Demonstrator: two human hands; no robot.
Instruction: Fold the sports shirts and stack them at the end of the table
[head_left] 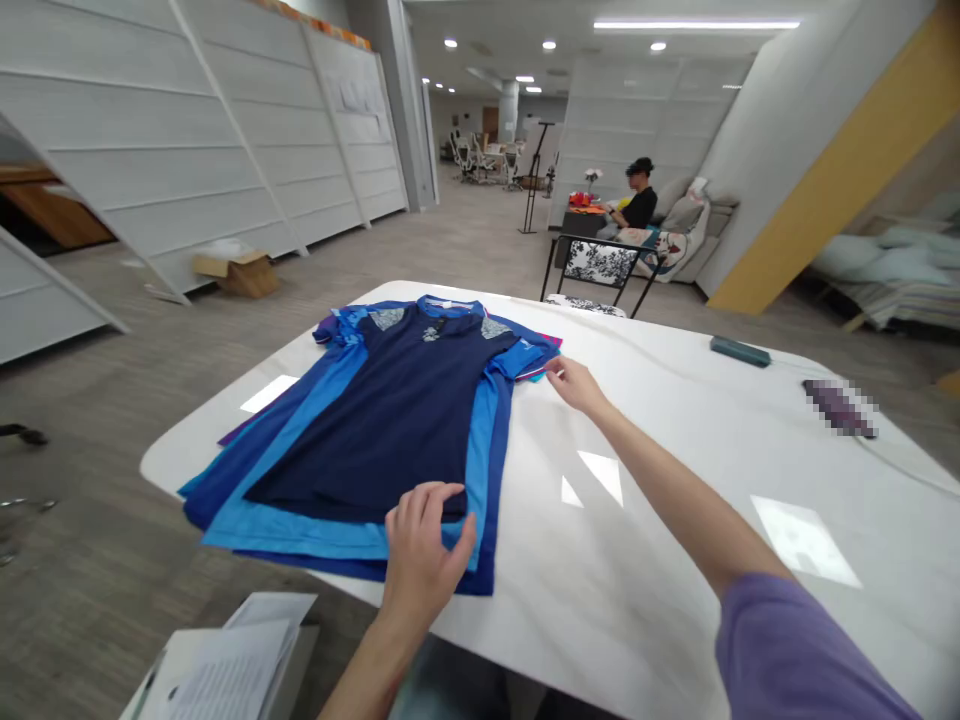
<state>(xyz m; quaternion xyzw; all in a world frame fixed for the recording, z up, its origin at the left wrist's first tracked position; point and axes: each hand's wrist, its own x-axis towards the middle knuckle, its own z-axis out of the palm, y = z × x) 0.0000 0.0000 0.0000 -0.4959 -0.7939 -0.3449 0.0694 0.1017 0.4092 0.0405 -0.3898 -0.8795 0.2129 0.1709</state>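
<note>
Several short-sleeved shirts lie spread in a stack on the white table, collars away from me. On top is a navy polo shirt (405, 410) with grey patterned shoulder patches and blue sleeves. A brighter blue shirt (300, 540) shows around its sides and hem. My left hand (424, 550) rests at the navy shirt's lower right hem corner, fingers bent over the cloth and thumb apart. At the right sleeve's (525, 358) edge, my right hand (576, 384) has its thumb and fingertips pinched together on the cloth; the exact layer between them is hard to make out.
The white table (660, 470) carries a dark green case (740, 351) and a blurred purple object (838, 408) on the right. Papers (225, 665) lie at lower left. A chair (600, 265) stands beyond the table; a person (641, 205) sits further back. A cardboard box (238, 273) is on the floor.
</note>
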